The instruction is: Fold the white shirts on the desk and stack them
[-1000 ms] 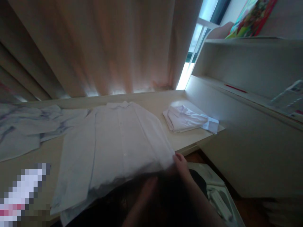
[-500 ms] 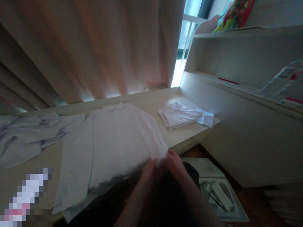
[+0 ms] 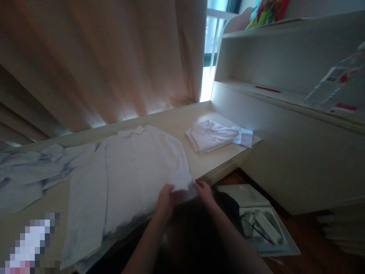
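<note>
A white button-up shirt (image 3: 134,171) lies spread out, front side up, on the pale surface, its collar toward the curtain. My left hand (image 3: 168,198) is closed on the edge of the sleeve on the right side of the shirt. At that sleeve's outer edge, my right hand (image 3: 203,189) pinches the cloth. Between the two hands the sleeve end is held slightly off the surface. Fingertips of both hands are partly blurred or hidden by the cloth.
A folded white shirt (image 3: 212,135) lies at the right, with a small pale packet (image 3: 243,137) beside it. Rumpled white clothes (image 3: 34,167) lie at the left. An open box with cables (image 3: 262,228) sits on the floor. A clear bottle (image 3: 330,83) and a red pencil (image 3: 267,89) are on the shelf.
My left hand has moved left, away from my right, and the sleeve end is now stretched wider between them. The camera view has shifted slightly.
</note>
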